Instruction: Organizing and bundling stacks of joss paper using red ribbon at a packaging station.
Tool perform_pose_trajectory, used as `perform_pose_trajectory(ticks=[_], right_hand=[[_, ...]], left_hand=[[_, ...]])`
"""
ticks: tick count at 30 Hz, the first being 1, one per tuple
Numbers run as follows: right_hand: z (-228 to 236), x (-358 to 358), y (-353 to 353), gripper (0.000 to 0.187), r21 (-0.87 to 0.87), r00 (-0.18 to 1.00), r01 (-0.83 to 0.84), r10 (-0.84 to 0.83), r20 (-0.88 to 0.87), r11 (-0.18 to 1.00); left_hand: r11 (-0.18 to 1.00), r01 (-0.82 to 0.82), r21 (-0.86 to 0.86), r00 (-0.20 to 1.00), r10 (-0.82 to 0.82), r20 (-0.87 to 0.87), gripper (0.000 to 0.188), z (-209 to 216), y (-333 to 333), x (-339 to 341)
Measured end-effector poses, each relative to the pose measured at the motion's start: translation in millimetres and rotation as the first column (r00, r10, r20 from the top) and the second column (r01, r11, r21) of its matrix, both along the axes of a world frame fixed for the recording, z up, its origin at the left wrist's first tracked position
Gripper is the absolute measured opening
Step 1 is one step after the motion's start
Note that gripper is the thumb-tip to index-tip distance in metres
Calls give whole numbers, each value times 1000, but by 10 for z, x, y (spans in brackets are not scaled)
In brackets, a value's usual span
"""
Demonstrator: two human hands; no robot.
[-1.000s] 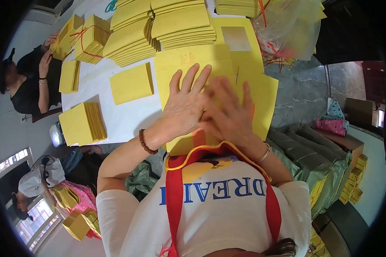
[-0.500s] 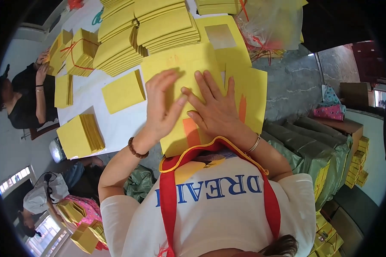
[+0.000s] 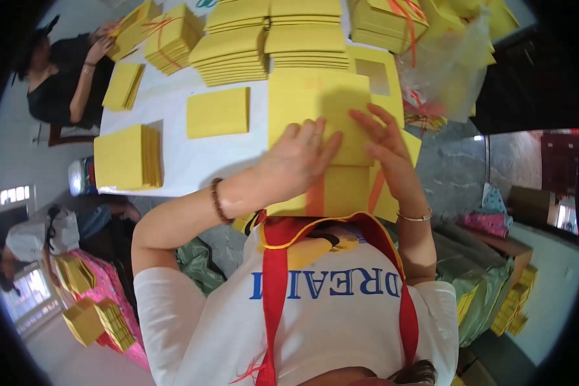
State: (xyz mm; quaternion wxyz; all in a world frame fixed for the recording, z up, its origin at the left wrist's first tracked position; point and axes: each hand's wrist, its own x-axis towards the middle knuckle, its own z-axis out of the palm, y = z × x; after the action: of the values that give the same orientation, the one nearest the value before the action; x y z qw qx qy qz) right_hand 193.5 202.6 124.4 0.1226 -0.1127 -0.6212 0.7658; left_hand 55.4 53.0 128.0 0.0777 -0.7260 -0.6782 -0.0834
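Before me at the table's near edge lies a yellow paper piece [image 3: 350, 186], perhaps an envelope or a bag blank, with an orange strip on its lower part. Its upper portion appears folded over, with a straight edge across the middle. My left hand [image 3: 296, 157] rests on it, fingers bent and touching the paper, holding nothing. My right hand [image 3: 392, 151] is by its right side, fingers apart and slightly curled, with nothing in them. More yellow sheets [image 3: 412, 149] lie under and beside it on the right.
Stacks of folded yellow pieces [image 3: 231, 55] stand at the far side of the white table [image 3: 174, 154]. A single folded piece [image 3: 217, 112] and a thicker stack [image 3: 125, 157] lie to the left. A clear plastic bag [image 3: 450, 71] sits far right. Co-workers [image 3: 61, 77] sit at left.
My left hand has come down from above the paper onto its fold. My right hand has lifted from lying flat and moved to the right edge. The view has shifted.
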Motion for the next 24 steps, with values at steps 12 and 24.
perform_pose_trajectory(ticks=[12,24], right_hand=[[-9,259,75,31,59,857,515,-515,-16,855],[-222,298,-13,24,82,880,459,-465,94,885]], left_hand=[[812,-252,526,948,99,301,46,279,-278,-607],[851,-475,223,834,517,-194,58,-1267,-1150,-1493]])
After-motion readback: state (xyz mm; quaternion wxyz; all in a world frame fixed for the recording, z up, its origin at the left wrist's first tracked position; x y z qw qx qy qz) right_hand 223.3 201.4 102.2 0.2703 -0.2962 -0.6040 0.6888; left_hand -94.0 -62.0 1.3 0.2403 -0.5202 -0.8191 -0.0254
